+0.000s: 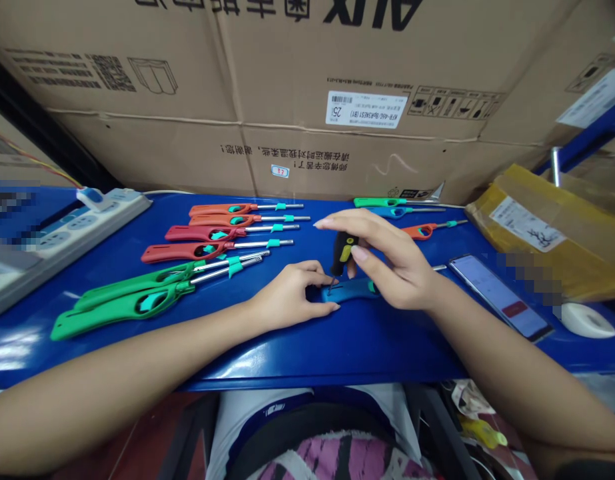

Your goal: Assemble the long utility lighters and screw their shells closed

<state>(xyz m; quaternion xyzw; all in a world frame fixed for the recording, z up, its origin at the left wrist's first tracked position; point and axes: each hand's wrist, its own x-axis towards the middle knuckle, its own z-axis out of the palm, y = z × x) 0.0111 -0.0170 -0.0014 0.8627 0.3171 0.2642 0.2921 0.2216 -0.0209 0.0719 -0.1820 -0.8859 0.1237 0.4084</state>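
A blue long-nosed gas lighter [354,291] lies on the blue table, its far end partly hidden behind my right hand. My left hand [300,293] pinches the handle end of this lighter between thumb and fingers. With my right hand [387,260] I grip a small black and yellow screwdriver [340,257], held nearly upright. Its tip meets the lighter's handle close to my left fingertips. Left of my hands lie green lighters [122,303], red lighters [187,251] and orange lighters [220,211], most with teal tape on their metal tubes.
Behind my right hand are a green lighter [380,202], another blue lighter [392,212] and an orange lighter [421,231]. A phone [500,297], a white mouse [587,321] and a yellow package [562,233] occupy the right. Power strips [87,223] stand left; a cardboard box [287,80] walls the back.
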